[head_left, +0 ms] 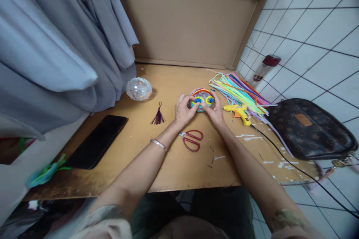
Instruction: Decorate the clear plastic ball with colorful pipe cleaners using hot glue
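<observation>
Between my two hands is a clear plastic ball (201,108) trimmed with colourful strips: a rainbow band over the top and yellow rings with blue centres on the front. My left hand (185,110) grips its left side, thumb pressed to the front. On the right side, my right hand (214,111) is closed on the same ball, its thumb also on the front. Just below the hands lie red-handled scissors (193,140), blades partly hidden by my left wrist. A yellow glue gun (239,113) rests right of my right hand. Left of my left hand is a dark purple tassel (158,115).
Bright pipe cleaners (238,89) are heaped at the back right. A second clear ball (139,89) and a black phone (97,142) sit to the left. A bag (311,130), a bottle (265,70) and the gun's cord (286,158) are on the right. Cardboard (185,18) stands behind.
</observation>
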### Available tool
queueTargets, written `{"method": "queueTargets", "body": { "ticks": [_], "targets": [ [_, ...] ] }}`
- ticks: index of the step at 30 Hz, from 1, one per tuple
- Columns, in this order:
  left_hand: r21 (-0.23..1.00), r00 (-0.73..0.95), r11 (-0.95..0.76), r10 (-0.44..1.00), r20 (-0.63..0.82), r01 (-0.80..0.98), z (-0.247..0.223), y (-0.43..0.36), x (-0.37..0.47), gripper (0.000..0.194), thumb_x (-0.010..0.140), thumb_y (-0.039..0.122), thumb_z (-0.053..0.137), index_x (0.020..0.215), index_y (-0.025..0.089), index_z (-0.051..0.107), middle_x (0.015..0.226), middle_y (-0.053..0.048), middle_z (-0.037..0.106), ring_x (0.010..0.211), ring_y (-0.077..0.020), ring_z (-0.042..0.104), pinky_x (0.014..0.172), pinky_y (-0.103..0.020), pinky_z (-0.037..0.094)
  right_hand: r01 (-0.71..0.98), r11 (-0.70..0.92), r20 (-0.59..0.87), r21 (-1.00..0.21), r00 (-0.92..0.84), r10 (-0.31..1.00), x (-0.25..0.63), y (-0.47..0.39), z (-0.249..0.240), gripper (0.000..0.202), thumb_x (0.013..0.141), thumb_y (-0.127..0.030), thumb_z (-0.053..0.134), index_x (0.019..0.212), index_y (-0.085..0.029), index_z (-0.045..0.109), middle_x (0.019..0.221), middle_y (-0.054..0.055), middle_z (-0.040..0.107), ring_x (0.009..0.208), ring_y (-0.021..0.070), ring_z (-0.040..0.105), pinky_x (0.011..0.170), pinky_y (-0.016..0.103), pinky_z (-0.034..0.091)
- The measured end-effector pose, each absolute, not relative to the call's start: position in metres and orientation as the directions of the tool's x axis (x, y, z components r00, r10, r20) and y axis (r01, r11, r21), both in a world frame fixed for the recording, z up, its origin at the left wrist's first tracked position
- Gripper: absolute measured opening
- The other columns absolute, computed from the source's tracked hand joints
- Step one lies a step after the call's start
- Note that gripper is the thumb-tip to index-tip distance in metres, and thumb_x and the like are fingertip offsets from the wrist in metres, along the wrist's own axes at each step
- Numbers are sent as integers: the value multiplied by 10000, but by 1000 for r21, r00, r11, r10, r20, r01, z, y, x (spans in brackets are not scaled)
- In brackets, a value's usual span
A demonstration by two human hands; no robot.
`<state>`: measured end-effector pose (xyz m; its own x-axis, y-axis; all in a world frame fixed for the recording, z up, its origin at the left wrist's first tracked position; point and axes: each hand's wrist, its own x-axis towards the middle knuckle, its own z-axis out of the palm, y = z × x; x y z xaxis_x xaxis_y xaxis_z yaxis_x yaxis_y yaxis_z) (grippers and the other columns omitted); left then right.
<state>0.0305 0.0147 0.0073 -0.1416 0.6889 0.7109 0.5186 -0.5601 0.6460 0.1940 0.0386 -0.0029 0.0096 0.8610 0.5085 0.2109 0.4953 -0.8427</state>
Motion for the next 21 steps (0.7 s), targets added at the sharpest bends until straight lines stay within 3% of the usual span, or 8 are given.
{"method": "queueTargets", "body": {
  "ticks": [10,16,21],
  "targets": [
    [689,-121,-600,713,691,406,8,16,33,118,819,289,689,782,219,602,833,-35,622,821,-210,584,782,-361,488,245,500,523,-831,32,852,194,36,-2,763,734,-578,762,1389,-268,524,1464,115,539,1372,292,501,1197,534,372],
    [514,-15,-703,583,812,491,11,12,29,105,827,258,646,752,228,579,810,-51,614,819,-223,566,784,-376,466,196,464,480,-864,39,877,193,39,-5,855,711,-594,780,1432,-256,469,1519,136,490,1402,301,477,1169,531,414],
    [448,9,-707,541,841,547,12,11,28,89,835,242,619,762,231,570,817,-57,628,809,-221,568,763,-371,458,176,454,469,-873,48,882,193,40,-5,850,697,-563,788,1413,-231,473,1510,150,497,1387,308,491,1169,536,413]
  ]
}}
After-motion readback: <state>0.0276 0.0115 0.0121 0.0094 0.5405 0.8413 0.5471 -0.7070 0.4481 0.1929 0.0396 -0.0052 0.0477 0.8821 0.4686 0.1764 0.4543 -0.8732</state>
